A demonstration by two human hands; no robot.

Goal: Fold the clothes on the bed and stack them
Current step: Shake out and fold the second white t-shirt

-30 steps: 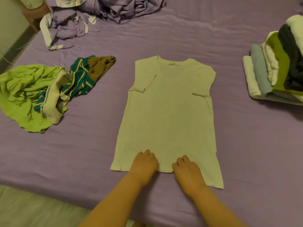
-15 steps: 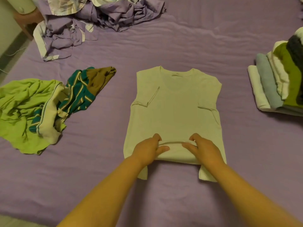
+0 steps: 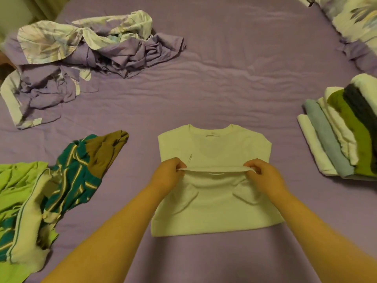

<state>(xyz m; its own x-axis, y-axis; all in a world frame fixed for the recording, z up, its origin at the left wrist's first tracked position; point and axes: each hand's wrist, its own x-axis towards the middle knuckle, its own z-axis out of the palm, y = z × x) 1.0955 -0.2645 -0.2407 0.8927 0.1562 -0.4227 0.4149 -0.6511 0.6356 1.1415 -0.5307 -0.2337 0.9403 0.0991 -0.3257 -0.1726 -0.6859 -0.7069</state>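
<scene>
A pale white T-shirt lies flat in the middle of the purple bed, neckline away from me. Its bottom half is turned up over the chest. My left hand pinches the lifted hem on the left side and my right hand pinches it on the right, holding the hem just above the shirt's chest. A stack of folded clothes in white, blue, green and dark grey sits at the right edge.
Unfolded clothes lie at the left: a lime green garment and a teal striped one. A crumpled purple and floral sheet lies at the far left, a floral pillow at the far right.
Both hands gripped the shirt's bottom hem and carried it up and away from me, over the chest. The view has tilted up, showing more of the bed.
</scene>
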